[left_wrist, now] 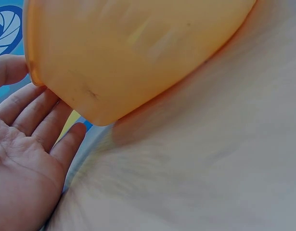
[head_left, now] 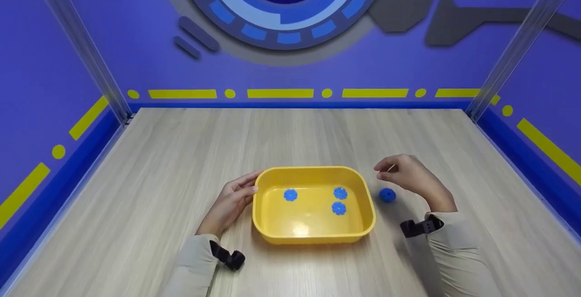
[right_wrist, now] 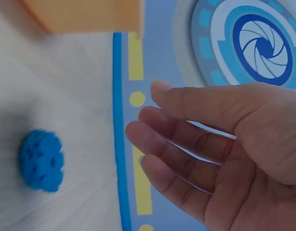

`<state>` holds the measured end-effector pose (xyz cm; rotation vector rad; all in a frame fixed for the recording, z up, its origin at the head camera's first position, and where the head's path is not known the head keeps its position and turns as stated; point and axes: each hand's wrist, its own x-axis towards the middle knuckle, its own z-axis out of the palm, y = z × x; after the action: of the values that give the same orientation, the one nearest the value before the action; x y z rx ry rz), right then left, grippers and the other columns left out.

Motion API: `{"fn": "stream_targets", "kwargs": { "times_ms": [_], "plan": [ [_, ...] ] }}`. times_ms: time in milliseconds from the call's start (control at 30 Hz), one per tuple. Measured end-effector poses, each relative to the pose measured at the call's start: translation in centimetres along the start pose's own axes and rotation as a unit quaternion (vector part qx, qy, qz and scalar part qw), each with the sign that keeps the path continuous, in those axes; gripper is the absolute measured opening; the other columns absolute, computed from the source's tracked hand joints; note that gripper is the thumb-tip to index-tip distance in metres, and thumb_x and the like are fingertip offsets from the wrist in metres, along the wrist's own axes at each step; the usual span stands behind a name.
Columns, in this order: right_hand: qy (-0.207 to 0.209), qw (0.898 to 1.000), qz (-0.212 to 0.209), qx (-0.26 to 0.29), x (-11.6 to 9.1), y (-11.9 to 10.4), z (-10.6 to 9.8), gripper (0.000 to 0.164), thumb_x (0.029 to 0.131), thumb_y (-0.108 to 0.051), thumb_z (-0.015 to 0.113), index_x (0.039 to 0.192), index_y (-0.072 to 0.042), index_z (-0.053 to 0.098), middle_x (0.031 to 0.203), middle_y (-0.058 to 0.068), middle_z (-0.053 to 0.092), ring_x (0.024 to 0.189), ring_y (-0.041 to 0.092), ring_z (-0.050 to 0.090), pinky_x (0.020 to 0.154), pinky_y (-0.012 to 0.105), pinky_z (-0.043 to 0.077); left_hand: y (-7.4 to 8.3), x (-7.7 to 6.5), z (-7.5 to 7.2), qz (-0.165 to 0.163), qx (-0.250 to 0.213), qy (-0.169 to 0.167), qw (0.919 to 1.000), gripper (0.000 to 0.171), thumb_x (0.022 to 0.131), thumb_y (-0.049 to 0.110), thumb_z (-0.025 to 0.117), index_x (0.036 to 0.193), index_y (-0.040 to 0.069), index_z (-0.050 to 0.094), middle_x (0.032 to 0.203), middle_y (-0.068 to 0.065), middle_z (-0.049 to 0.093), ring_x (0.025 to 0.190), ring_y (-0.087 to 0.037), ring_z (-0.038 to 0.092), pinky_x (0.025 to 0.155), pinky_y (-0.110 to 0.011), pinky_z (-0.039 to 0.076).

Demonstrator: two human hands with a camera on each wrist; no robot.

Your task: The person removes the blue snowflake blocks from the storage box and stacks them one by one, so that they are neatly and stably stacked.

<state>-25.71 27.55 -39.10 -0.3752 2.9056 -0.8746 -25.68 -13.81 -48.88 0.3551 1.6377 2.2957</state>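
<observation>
A yellow plastic tub (head_left: 313, 239) sits on the table, with several flat blue notched discs, like snowflake building pieces, on its floor: one disc (head_left: 290, 195) at left, another disc (head_left: 340, 193) and a third disc (head_left: 338, 208) at right. My left hand (head_left: 233, 199) holds the tub's left side, thumb at the rim and fingers along the outer wall (left_wrist: 138, 62). To the right of the tub, my right hand (head_left: 408, 174) hovers with loosely bent fingers and nothing between them. Below it on the table lies a thick, rounded blue notched piece (right_wrist: 42, 160) with small holes.
The wood-grain table (head_left: 181, 151) is bordered by blue-purple panels (head_left: 136, 38) at the back and sides. Both wrists carry a black camera strap, the right strap (head_left: 422, 226) close above the table.
</observation>
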Motion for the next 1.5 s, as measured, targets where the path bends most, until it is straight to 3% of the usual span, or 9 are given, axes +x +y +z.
{"fn": "stream_targets", "kwargs": {
  "times_ms": [300, 500, 833, 1000, 1267, 1500],
  "plan": [
    [-0.014, 0.999, -0.03, -0.017, 0.9, -2.4, 0.0, 0.018, 0.088, -0.007, 0.067, 0.104, -0.002, 0.071, 0.096, 0.013, 0.071, 0.085, 0.023, 0.066, 0.078, 0.039, 0.059, 0.0, 0.0, -0.1, 0.0, 0.0, 0.001, 1.0, 0.058, 0.092, 0.004, 0.056, 0.144, -0.007, 0.035, 0.147, -0.02, 0.042, 0.124, -0.019, 0.054, 0.102, -0.032, 0.048],
    [-0.05, 0.997, -0.05, -0.035, 1.8, -4.5, 0.4, 0.018, 0.087, -0.005, 0.067, 0.104, -0.001, 0.072, 0.095, 0.011, 0.071, 0.084, 0.021, 0.066, 0.076, 0.038, 0.058, 0.0, -0.1, -0.4, 0.003, 0.0, -0.015, 0.9999, 0.057, 0.093, 0.004, 0.055, 0.145, -0.006, 0.034, 0.149, -0.021, 0.039, 0.129, -0.023, 0.05, 0.104, -0.033, 0.047],
    [-0.115, 0.987, -0.06, -0.092, 3.4, -7.4, 1.8, 0.022, 0.085, -0.006, 0.069, 0.106, -0.001, 0.072, 0.1, 0.012, 0.072, 0.088, 0.024, 0.065, 0.08, 0.039, 0.058, 0.0, -0.1, -0.3, -0.001, -0.004, -0.014, 0.9999, 0.058, 0.093, 0.005, 0.056, 0.146, -0.006, 0.033, 0.15, -0.021, 0.038, 0.131, -0.024, 0.048, 0.104, -0.032, 0.047],
    [-0.153, 0.98, -0.022, -0.126, 4.1, -8.3, 2.9, 0.028, 0.085, -0.013, 0.072, 0.111, -0.003, 0.071, 0.104, 0.009, 0.07, 0.089, 0.021, 0.063, 0.086, 0.04, 0.057, -0.1, -0.1, -0.2, -0.001, -0.005, -0.011, 0.9999, 0.059, 0.092, 0.005, 0.056, 0.145, -0.007, 0.033, 0.15, -0.021, 0.038, 0.129, -0.022, 0.049, 0.104, -0.032, 0.047],
    [-0.196, 0.967, -0.01, -0.165, 4.9, -8.8, 4.3, 0.033, 0.082, -0.015, 0.075, 0.112, -0.002, 0.07, 0.106, 0.009, 0.07, 0.091, 0.02, 0.064, 0.087, 0.038, 0.056, -0.2, 0.1, -0.2, -0.001, -0.008, -0.004, 1.0, 0.059, 0.092, 0.004, 0.056, 0.145, -0.008, 0.033, 0.149, -0.021, 0.039, 0.126, -0.018, 0.053, 0.102, -0.03, 0.048],
    [-0.21, 0.964, 0.047, -0.154, 5.1, -8.6, 5.1, 0.039, 0.078, -0.009, 0.077, 0.116, -0.008, 0.069, 0.1, 0.002, 0.069, 0.085, 0.015, 0.06, 0.085, 0.037, 0.056, -0.1, 0.0, -0.1, 0.0, -0.003, -0.006, 1.0, 0.058, 0.092, 0.005, 0.056, 0.145, -0.006, 0.034, 0.149, -0.021, 0.04, 0.124, -0.018, 0.054, 0.1, -0.03, 0.049]
  ]
}}
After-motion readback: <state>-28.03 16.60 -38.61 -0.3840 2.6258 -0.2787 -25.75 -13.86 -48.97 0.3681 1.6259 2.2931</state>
